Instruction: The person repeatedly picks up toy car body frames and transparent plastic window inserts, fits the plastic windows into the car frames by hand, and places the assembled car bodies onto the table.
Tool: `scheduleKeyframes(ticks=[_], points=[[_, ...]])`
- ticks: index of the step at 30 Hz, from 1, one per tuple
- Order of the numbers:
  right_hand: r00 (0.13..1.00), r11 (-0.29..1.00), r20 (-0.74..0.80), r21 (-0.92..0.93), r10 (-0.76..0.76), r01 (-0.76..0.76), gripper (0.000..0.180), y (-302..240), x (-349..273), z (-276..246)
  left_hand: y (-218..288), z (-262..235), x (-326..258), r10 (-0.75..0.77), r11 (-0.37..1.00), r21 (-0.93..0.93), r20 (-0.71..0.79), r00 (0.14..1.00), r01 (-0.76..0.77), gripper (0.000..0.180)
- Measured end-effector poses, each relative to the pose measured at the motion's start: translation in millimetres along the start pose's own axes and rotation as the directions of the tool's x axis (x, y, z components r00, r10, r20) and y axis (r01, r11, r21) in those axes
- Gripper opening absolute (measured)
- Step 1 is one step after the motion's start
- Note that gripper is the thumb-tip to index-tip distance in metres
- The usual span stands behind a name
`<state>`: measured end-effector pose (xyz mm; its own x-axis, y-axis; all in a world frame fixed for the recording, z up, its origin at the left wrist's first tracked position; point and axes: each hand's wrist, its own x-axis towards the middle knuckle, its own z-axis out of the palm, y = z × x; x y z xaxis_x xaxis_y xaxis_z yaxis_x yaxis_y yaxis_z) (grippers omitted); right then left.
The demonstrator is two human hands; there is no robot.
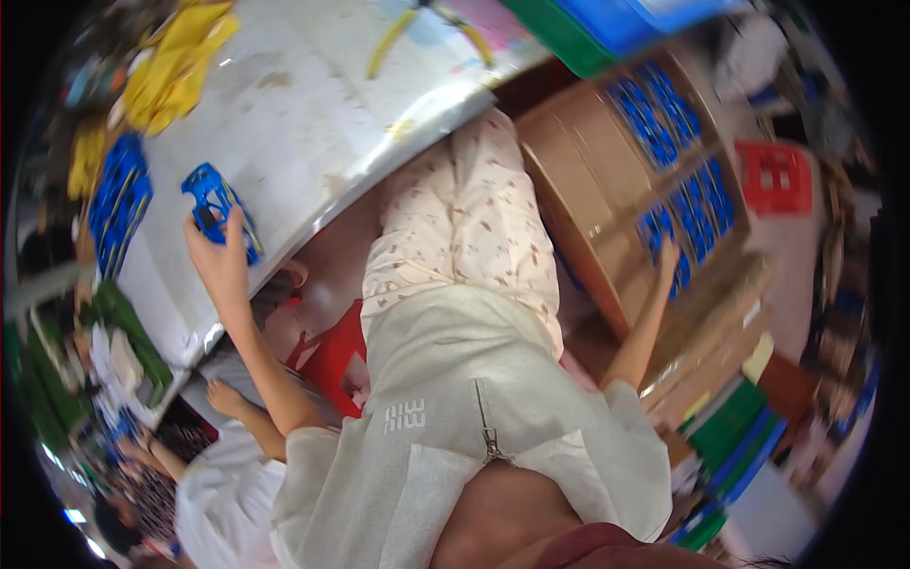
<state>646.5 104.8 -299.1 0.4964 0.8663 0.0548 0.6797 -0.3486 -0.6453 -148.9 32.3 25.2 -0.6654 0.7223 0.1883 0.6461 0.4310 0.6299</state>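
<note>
My left hand [218,254] is closed around a blue plastic toy car shell [205,182] over the left part of the white table [284,123]. Out to the right, my right hand [669,256] reaches into a large cardboard box [580,204]. Its fingers are on a blue car shell [651,226] at the near end of a row. More blue shells [706,213] stand packed in rows in that box, in two groups. Just left of my left hand, a stack of blue shells [120,204] lies at the table's edge.
Yellow-handled pliers [387,43] and a yellow cloth or bag [180,66] lie on the table. Green and blue bins [588,33] overhang the box's far side. A red stool [775,178] stands beyond the box. At my left sits a person in white [227,498].
</note>
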Motion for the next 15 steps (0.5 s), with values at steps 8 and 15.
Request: scheduleKeyframes(ticks=[8,15], points=[[0.928,0.927,0.331,0.265,0.171,-0.265,0.049,9.4,8.8,57.0,-110.0,-80.4,36.0,-0.237,0.783,0.51,-0.283,0.929,0.355,0.055],[0.622,0.598,0.315,0.183,0.716,-0.781,0.041,-42.3,12.4,28.9,-18.1,-30.8,49.2,0.57,0.799,0.408,-0.276,0.774,-0.442,0.038]])
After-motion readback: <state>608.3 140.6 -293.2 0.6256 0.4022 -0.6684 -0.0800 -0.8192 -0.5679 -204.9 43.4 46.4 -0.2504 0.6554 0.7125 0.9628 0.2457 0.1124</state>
